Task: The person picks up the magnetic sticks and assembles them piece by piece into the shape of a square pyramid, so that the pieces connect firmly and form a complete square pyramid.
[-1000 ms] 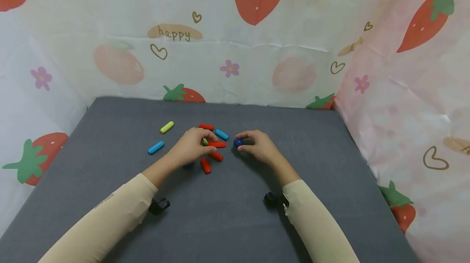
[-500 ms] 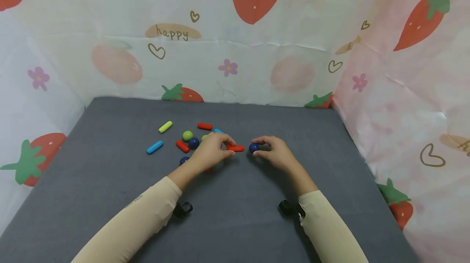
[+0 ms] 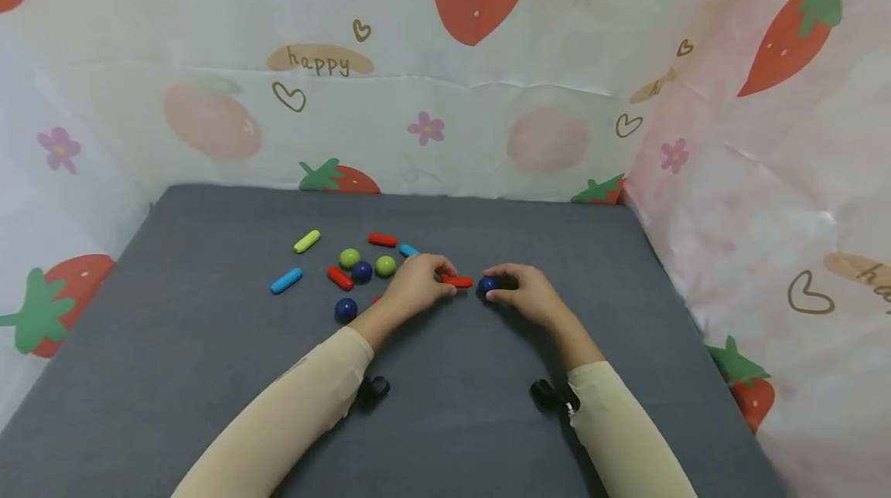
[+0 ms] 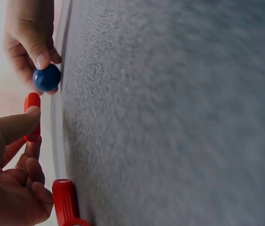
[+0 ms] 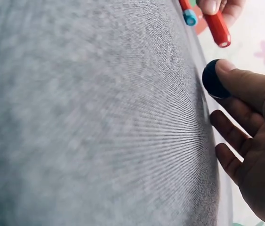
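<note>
My left hand (image 3: 416, 285) pinches a short red ribbed stick (image 3: 459, 281) between thumb and fingers, and its end points to the right. Facing it, my right hand (image 3: 529, 297) holds a dark blue ball (image 3: 486, 286) by thumb and fingertips. In the left wrist view a small gap lies between the red stick (image 4: 32, 100) and the blue ball (image 4: 46, 78). The right wrist view also has the ball (image 5: 212, 80) apart from the stick (image 5: 217, 30). Both pieces are held above the grey cloth. Part of another red stick is hidden behind my left wrist.
Left of my hands lie green balls (image 3: 386, 266), blue balls (image 3: 346, 310), red sticks (image 3: 340, 277), blue sticks (image 3: 286, 281) and a yellow stick (image 3: 306, 241). They rest on the grey cloth (image 3: 445, 421). A strawberry-print curtain (image 3: 473, 96) surrounds the table's back and sides.
My left hand has moved right, carrying the red stick away from the loose pieces. The right hand has shifted right with the blue ball. Balls formerly behind the left hand now show.
</note>
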{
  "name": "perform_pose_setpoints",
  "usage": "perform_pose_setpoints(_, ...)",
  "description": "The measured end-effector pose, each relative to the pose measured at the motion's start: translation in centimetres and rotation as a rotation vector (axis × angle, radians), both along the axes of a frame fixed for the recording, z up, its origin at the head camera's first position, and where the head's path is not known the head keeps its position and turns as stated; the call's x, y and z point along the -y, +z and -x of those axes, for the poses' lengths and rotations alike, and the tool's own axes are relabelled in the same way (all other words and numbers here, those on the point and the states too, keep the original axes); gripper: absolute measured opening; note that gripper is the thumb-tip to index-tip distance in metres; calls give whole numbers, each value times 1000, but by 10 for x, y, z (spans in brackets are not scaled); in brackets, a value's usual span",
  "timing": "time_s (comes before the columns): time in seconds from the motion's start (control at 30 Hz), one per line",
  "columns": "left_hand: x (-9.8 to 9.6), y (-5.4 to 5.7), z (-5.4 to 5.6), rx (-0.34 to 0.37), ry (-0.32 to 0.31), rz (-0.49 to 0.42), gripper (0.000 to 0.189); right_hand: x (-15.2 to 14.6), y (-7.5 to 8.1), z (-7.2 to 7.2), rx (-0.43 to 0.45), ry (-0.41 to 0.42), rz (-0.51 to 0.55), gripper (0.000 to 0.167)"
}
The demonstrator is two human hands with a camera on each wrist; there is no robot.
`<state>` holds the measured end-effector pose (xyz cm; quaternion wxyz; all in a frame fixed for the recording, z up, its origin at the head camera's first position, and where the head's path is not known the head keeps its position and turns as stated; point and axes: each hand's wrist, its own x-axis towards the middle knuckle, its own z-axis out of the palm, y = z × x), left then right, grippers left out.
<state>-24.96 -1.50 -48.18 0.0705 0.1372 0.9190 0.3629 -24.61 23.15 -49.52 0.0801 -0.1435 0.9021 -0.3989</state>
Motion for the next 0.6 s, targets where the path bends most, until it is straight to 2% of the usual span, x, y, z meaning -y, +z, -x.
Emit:
perform_pose_setpoints(0.27,-6,-7,8,10,5,23,24,3,-2,1,12,-10,-15,38)
perform_pose_setpoints(0.6,-12,-6,11,26,-11,5,21,3,-2,4,0,-21,-36,37)
